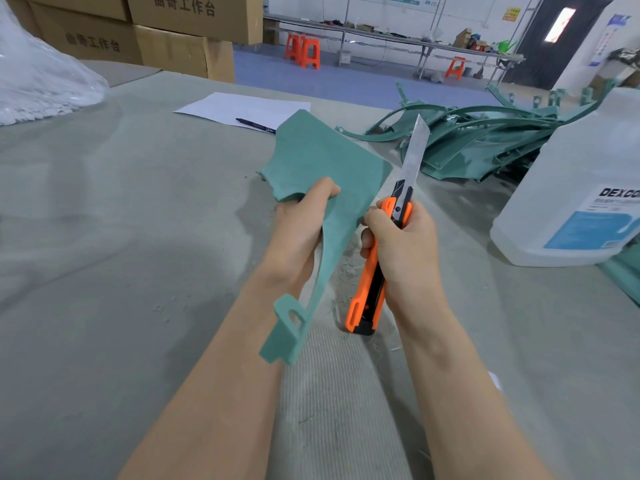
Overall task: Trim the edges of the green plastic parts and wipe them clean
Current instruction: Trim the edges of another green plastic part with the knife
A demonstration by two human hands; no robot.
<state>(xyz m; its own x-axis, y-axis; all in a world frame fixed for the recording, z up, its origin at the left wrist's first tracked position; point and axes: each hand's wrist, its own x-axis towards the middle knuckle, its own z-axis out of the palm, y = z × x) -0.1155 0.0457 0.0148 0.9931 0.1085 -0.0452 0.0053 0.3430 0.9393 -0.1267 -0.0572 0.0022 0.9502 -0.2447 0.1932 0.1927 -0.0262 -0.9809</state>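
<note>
The green plastic part (pixel 325 157) is up in the air over the tabletop (pixel 138 237), and its end with the little slotted tab (pixel 287 327) hangs closest to the person. The left hand (pixel 301 223) has its grip clamped on the part near the middle, with the thumb on top. The right hand (pixel 401 237) has its grip clamped round the orange knife (pixel 360 303), just beside the part's right edge. The blade (pixel 415 150) sticks out very long and points up and away. A blade that long can bend or snap if it is pushed hard. The part looks thin, and nothing holds it up from below, so it may wobble. Then the knife may dig in too deep and spoil the edge. The left thumb is near that same edge, so if the knife slips sideways it could cut the hand. Pale shavings (pixel 346 271) lie on the tabletop under the hands, and they could stick to the part again. Farther off on the right stands a big bottle (pixel 571 188), and a wide swing of the right arm might bump it. Behind it lies a pile of green parts (pixel 485 140), well apart from the hands.
</note>
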